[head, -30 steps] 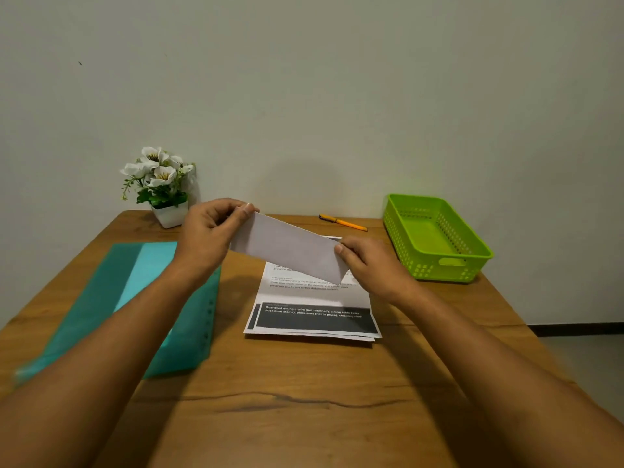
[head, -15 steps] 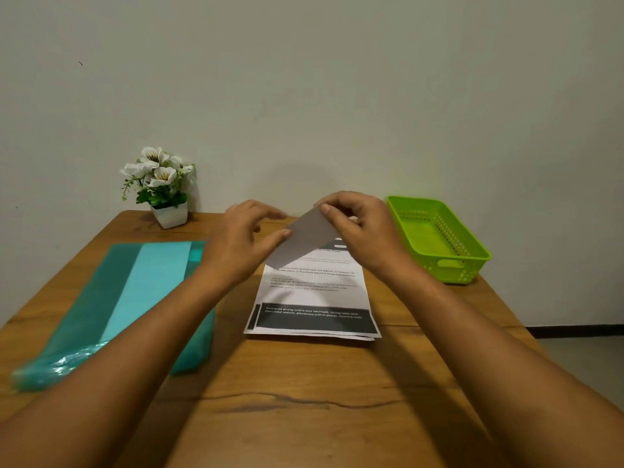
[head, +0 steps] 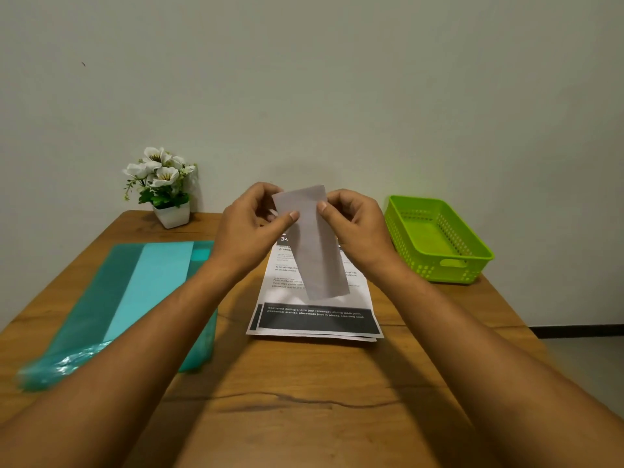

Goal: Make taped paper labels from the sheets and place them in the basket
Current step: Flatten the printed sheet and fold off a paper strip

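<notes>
Paper strip (head: 317, 258), grey and blank on the side facing me, hangs lengthwise over the printed sheets (head: 317, 320) as I pinch its top end with both hands. My left hand (head: 250, 224) grips the upper left edge between thumb and curled fingers, and my right hand (head: 358, 224) does the same on the upper right edge, the two thumbs close together on the near face. A second ago the same strip is stretched sideways between my hands, one hand at each end; half a second ago the hands are closing toward each other; now it is turned upright and its lower end swings free, clear of the stack lying on the wooden table (head: 304, 400). That turn suggests I am about to fold or tear it down to label size, so the work looks to be at an early stage. No tape shows anywhere in view, and the taping step appears not yet begun. The green basket (head: 435, 270) waits at my right, well apart from the strip, and no label has reached it so far as I can see. A teal plastic folder (head: 128, 298) lies to my left, a small pot of white flowers (head: 170, 214) behind it.
</notes>
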A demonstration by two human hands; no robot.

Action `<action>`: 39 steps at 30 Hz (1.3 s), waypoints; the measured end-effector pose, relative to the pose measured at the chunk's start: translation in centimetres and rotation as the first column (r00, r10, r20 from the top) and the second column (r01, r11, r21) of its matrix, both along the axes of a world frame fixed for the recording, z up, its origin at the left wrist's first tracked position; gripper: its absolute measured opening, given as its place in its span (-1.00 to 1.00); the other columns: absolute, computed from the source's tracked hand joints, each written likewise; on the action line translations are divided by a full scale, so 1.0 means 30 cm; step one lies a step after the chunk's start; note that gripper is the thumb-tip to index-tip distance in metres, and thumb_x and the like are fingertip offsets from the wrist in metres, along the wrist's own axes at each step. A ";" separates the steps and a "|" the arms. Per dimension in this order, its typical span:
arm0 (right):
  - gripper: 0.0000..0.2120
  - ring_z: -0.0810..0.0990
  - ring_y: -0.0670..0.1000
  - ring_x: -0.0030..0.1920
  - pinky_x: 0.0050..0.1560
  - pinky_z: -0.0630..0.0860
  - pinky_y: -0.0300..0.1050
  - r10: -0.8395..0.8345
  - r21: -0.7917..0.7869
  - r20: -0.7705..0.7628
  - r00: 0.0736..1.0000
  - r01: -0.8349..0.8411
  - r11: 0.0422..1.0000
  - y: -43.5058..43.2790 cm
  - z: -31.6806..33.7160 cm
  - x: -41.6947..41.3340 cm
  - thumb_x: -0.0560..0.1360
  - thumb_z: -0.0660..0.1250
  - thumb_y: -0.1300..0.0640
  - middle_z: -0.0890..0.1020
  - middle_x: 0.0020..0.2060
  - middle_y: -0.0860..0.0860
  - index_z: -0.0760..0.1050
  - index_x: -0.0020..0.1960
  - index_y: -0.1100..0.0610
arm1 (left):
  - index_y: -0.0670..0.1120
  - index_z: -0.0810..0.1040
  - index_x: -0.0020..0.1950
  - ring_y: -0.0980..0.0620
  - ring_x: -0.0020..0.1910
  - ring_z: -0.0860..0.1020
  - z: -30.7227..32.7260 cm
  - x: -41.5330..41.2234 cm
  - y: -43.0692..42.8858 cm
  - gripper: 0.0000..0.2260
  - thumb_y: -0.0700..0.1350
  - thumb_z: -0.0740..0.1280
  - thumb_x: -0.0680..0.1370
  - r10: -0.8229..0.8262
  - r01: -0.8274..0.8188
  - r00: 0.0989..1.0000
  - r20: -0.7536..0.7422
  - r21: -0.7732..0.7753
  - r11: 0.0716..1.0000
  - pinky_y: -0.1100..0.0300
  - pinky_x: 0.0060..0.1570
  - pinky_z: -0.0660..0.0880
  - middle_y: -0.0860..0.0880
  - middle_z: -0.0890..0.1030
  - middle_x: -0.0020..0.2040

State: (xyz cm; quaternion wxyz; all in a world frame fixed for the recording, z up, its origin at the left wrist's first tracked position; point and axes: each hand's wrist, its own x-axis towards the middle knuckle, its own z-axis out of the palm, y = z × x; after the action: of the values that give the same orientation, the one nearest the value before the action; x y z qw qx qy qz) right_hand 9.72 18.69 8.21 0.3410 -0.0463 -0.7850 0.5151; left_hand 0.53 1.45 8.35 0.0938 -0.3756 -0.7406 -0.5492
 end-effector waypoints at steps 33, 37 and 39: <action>-0.91 0.65 -0.07 -0.16 -0.06 0.61 0.03 -0.158 0.063 0.019 0.987 0.157 0.986 0.156 -0.057 0.072 0.58 0.42 0.19 0.73 -0.19 -0.02 0.67 -0.09 0.08 | -0.05 0.63 0.06 0.05 -0.01 0.61 -0.107 -0.104 -0.118 -0.92 -0.07 0.39 0.63 0.144 -0.220 0.905 0.401 0.152 0.964 0.16 -0.08 0.59 -0.01 0.66 -0.02; -0.89 0.67 -0.10 -0.08 -0.08 0.60 -0.06 -0.201 0.227 -0.061 0.978 0.209 0.951 0.106 -0.004 0.067 0.58 0.36 0.07 0.71 -0.14 -0.14 0.67 -0.01 -0.02 | -0.03 0.56 0.22 0.14 -0.04 0.56 -0.097 -0.079 -0.082 -0.77 -0.02 0.43 0.60 0.307 -0.313 0.935 0.176 0.005 0.950 0.25 -0.07 0.55 0.01 0.61 0.13; -0.88 0.65 -0.13 -0.07 -0.09 0.59 -0.12 -0.181 0.294 -0.071 0.981 0.194 0.936 0.067 0.019 0.060 0.60 0.36 0.09 0.70 -0.13 -0.16 0.68 0.02 -0.02 | -0.02 0.54 0.26 0.16 -0.12 0.54 -0.043 -0.039 -0.039 -0.71 0.00 0.46 0.58 0.186 -0.185 0.982 0.039 -0.021 0.982 0.38 -0.17 0.47 0.05 0.60 0.16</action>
State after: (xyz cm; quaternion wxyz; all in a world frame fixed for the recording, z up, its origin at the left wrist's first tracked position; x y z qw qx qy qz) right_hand 11.52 20.71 8.77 0.4083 -0.0576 -0.8386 0.3560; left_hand -0.63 0.29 7.07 0.1263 -0.2944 -0.7788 -0.5393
